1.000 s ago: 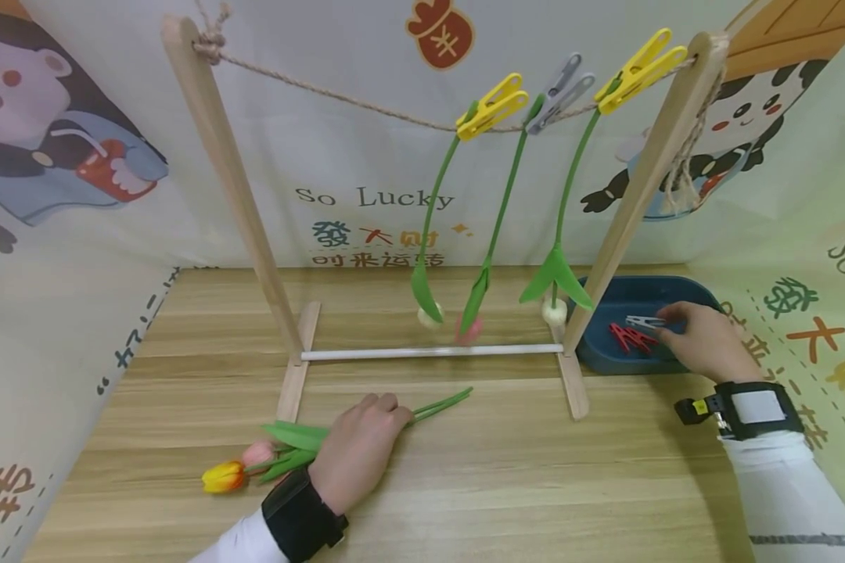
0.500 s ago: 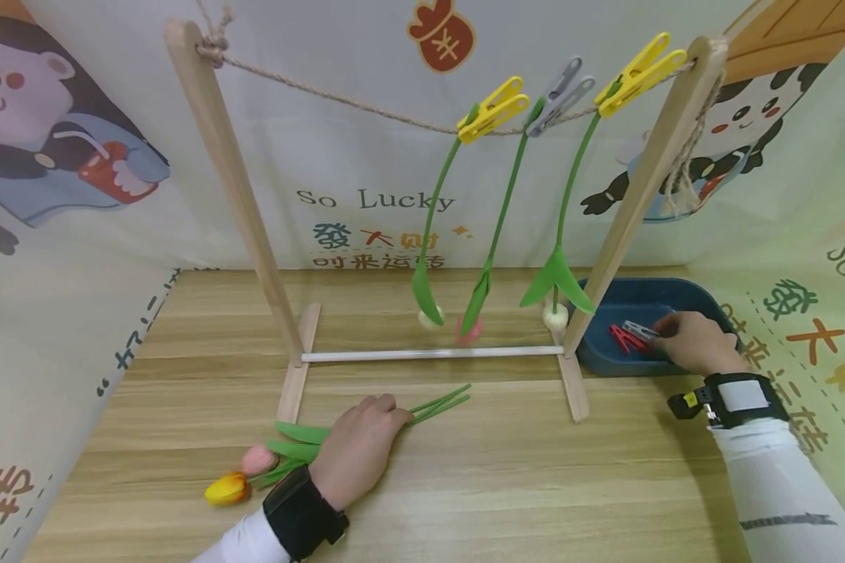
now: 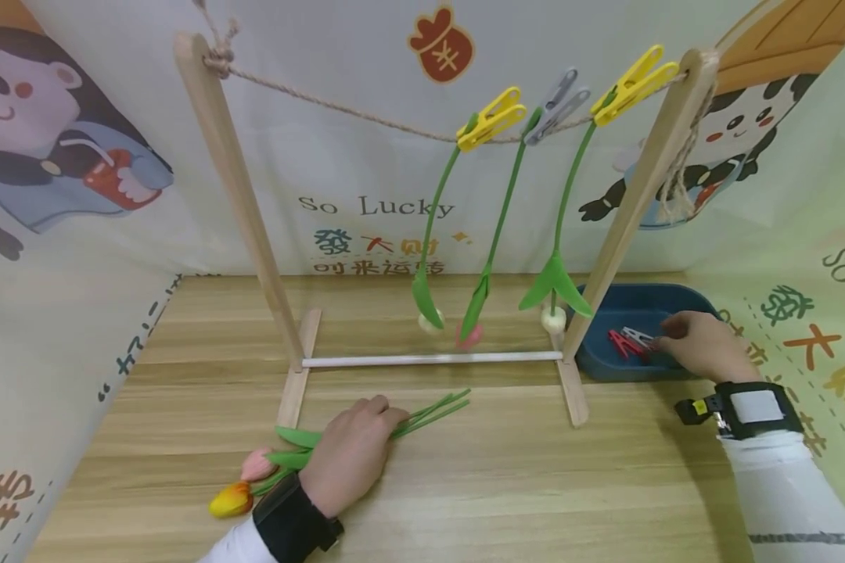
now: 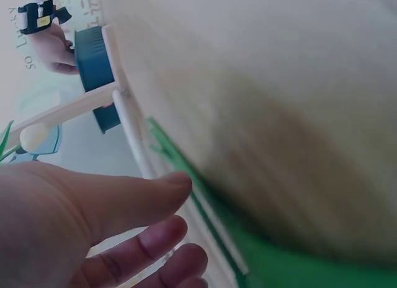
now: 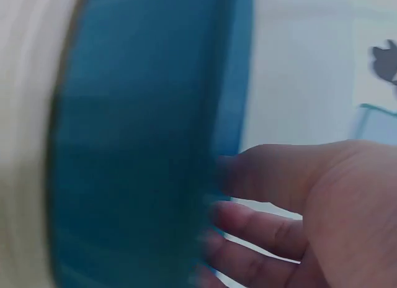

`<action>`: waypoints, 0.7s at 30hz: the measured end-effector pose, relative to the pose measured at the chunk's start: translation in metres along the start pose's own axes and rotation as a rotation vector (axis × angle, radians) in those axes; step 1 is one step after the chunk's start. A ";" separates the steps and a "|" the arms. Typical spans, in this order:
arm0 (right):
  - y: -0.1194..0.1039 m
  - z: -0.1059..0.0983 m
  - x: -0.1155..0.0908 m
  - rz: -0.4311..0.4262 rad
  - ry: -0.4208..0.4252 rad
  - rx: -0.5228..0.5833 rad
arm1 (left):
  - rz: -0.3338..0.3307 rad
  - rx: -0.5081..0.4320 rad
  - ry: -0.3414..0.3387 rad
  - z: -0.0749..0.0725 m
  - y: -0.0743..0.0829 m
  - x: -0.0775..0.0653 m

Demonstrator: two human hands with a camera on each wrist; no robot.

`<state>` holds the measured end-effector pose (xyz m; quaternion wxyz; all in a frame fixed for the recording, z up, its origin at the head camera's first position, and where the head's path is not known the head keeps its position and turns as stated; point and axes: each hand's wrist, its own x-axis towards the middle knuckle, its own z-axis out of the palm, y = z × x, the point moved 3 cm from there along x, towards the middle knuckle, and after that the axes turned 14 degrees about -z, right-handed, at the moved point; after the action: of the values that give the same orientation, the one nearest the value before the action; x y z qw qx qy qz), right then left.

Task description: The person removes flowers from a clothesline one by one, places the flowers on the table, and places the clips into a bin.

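Observation:
My left hand [image 3: 352, 450] lies over a bunch of artificial tulips on the wooden tabletop. A pink bloom [image 3: 259, 465] and a yellow-orange bloom [image 3: 231, 500] show left of the wrist; green stems [image 3: 433, 412] fan out beyond the fingers. In the left wrist view, the thumb tip is right by the stems [image 4: 211, 220], fingers loosely bent and apart from it. My right hand [image 3: 707, 344] reaches into a dark blue tray [image 3: 648, 295], fingertips beside a grey clothespin [image 3: 636, 337] and red clothespins [image 3: 625, 345]. The tray wall hides those fingertips in the right wrist view; I cannot tell whether they pinch anything.
A wooden frame [image 3: 242, 211] with a white crossbar [image 3: 429, 360] stands behind the left hand. Its rope [image 3: 338, 105] carries three upside-down tulips, held by two yellow clothespins [image 3: 491, 121] and one grey. The frame's right post [image 3: 637, 211] rises next to the tray.
The grey clothespin has moved down and left onto the red ones, and the right hand has shifted slightly down. Under the left hand the stems have spread apart, and the blooms have shifted slightly.

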<state>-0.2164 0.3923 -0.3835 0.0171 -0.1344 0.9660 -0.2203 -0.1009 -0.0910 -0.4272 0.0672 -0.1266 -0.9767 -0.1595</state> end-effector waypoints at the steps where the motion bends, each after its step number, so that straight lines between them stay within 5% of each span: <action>1: -0.003 -0.004 -0.001 -0.011 0.017 -0.005 | 0.000 -0.008 0.007 -0.002 -0.001 0.001; 7: -0.033 -0.041 -0.008 -0.079 0.138 -0.057 | 0.001 -0.086 0.098 -0.027 -0.003 0.012; 14: -0.093 -0.094 -0.013 -0.112 0.304 -0.067 | -0.003 -0.223 0.293 -0.073 -0.012 0.040; 21: -0.161 -0.137 -0.018 -0.274 0.547 -0.129 | 0.024 -0.422 0.428 -0.114 -0.008 0.062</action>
<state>-0.1707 0.3149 -0.1910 -0.2820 -0.2001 0.9196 -0.1866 -0.1519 -0.1220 -0.3121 0.2454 -0.1126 -0.8841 -0.3814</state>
